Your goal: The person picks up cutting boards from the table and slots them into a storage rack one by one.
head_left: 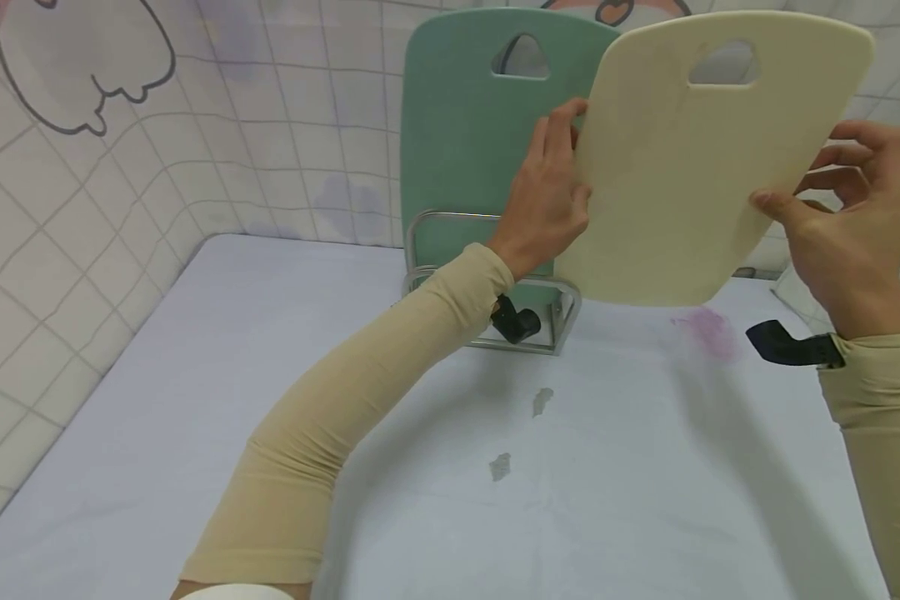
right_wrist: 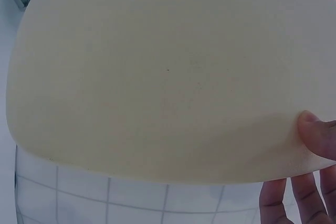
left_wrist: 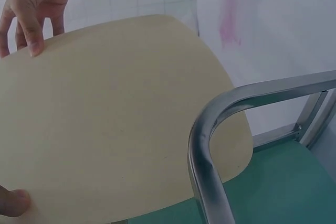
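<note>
A cream cutting board (head_left: 690,175) is held up off the table between both hands, its handle hole at the top. My left hand (head_left: 546,192) pinches its left edge, thumb in front and fingers behind. On the opposite edge my right hand (head_left: 855,217) grips it the same way, the thumb (right_wrist: 317,135) lying on the face. Behind and to the left, a green cutting board (head_left: 465,133) stands upright in a metal rack (head_left: 562,321). In the left wrist view the rack's bar (left_wrist: 210,129) passes in front of the cream board's lower corner.
The rack stands on a white-covered table (head_left: 232,375) near the back wall (head_left: 307,125), which has a tiled pattern and cartoon prints. Two grey patches (head_left: 499,467) and a pink stain (head_left: 708,333) mark the cloth.
</note>
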Demonstrator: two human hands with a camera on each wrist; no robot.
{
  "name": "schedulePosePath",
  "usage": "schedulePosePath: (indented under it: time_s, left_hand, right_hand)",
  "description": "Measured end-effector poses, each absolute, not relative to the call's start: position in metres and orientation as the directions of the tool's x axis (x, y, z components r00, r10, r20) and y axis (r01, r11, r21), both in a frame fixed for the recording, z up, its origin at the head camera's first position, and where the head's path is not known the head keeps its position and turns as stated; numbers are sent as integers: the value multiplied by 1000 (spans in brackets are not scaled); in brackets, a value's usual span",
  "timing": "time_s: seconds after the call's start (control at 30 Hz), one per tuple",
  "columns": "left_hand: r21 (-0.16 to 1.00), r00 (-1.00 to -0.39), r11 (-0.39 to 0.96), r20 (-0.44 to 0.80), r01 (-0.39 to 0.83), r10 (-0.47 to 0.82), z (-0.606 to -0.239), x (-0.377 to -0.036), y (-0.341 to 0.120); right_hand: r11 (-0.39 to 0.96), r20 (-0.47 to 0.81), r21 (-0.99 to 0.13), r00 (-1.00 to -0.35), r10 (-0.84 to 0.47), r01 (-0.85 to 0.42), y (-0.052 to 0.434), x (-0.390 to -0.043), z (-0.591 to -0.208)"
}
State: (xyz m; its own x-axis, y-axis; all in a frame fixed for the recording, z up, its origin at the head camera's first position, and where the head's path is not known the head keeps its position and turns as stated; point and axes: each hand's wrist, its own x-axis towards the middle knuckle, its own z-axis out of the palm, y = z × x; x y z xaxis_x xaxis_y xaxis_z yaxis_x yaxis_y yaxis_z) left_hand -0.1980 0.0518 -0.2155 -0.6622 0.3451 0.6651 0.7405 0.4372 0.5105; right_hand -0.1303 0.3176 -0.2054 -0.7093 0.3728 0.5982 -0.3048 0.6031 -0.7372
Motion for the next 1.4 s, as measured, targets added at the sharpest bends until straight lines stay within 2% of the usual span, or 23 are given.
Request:
schedulePosePath:
  time_s: [0.93, 1.4]
  left_hand:
    - [508, -673, 463, 661, 726, 331, -226, -203, 44]
    - [512, -691, 487, 642, 708, 331, -230, -207, 38]
  right_hand:
    - [551, 591, -761, -717, 371, -342, 311, -141, -214]
    - [600, 604, -729, -721, 340, -328, 301, -144, -217]
